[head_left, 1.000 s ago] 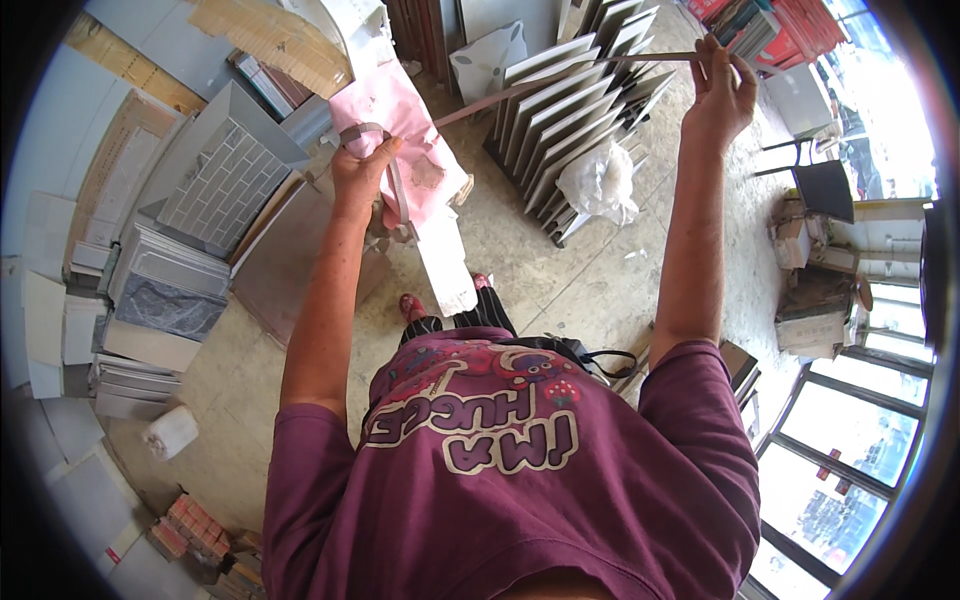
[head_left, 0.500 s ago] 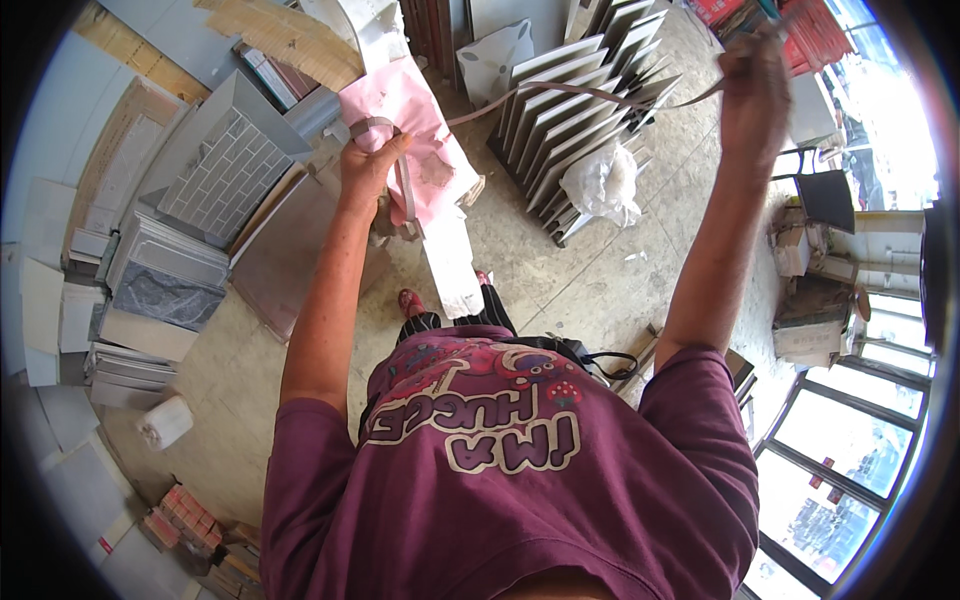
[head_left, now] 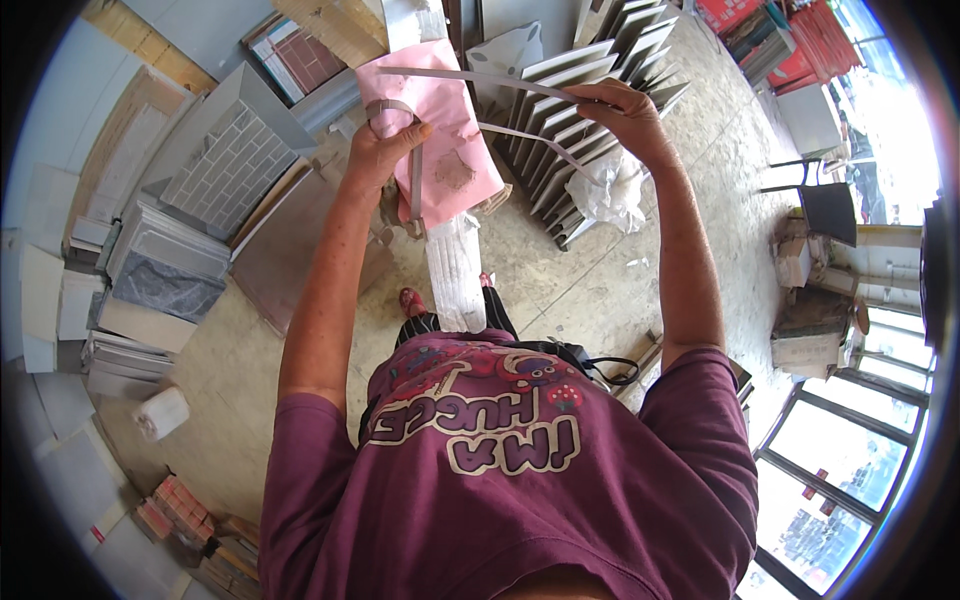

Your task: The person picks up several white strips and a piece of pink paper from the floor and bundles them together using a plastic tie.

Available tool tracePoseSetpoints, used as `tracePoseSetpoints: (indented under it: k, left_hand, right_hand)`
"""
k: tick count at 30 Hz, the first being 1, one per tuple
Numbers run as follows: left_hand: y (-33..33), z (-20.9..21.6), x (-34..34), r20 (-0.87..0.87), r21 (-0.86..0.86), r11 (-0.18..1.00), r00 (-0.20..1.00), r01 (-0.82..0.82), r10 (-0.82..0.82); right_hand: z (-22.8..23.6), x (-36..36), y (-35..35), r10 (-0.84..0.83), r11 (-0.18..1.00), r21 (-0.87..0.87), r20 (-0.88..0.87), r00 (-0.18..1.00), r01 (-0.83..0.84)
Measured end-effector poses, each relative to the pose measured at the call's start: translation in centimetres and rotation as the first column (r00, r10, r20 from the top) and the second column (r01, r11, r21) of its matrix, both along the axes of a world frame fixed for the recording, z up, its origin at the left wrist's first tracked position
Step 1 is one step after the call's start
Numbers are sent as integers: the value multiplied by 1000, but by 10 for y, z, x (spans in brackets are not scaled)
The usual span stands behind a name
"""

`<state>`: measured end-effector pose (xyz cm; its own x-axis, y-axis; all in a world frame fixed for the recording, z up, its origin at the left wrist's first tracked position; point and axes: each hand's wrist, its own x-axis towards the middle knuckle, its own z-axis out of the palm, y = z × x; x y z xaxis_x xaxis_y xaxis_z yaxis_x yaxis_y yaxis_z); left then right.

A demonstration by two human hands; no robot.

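A pink sheet (head_left: pixel 455 105) with a torn brown patch lies over a long white piece (head_left: pixel 455 275) in front of me. My left hand (head_left: pixel 385 155) is closed at the sheet's left edge, its thumb pressing a looped greyish-brown flat strap (head_left: pixel 470 77) against the pink surface. One length of that strap hangs down over the sheet below my thumb. My right hand (head_left: pixel 622 115) pinches another stretch of it to the right of the sheet, drawn nearly straight across the top. A further slack length trails from the sheet's right edge toward a white plastic bag (head_left: pixel 605 190).
Beyond the sheet, thin panels (head_left: pixel 570 110) stand in a slotted rack. Tile samples (head_left: pixel 225 165) and boards lean along the left wall. At the right are a dark chair (head_left: pixel 828 205) and cardboard boxes (head_left: pixel 808 330). A torn cardboard piece (head_left: pixel 335 35) sits at the upper left.
My right hand has come down and left from the far upper right, bringing the strap across the top of the pink sheet. My left hand has shifted slightly right with the sheet.
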<state>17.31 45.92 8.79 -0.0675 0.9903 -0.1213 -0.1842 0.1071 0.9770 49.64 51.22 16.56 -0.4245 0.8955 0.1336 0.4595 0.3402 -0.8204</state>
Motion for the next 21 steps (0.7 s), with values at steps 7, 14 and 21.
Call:
tracePoseSetpoints:
  k: [7,14,21]
  left_hand:
    - [-1,-1,1,-14,-44,998,999,-48,47]
    - [0,-6,3,-6,-26,999,1000,-30,29]
    - [3,-10,3,-4,-37,998,999,46,-47]
  right_hand:
    - [-2,23,5,-61,990,136,175,983,37]
    - [3,33,10,-105,980,189,242,964,59]
    - [10,28,14,-101,976,216,323,941,31]
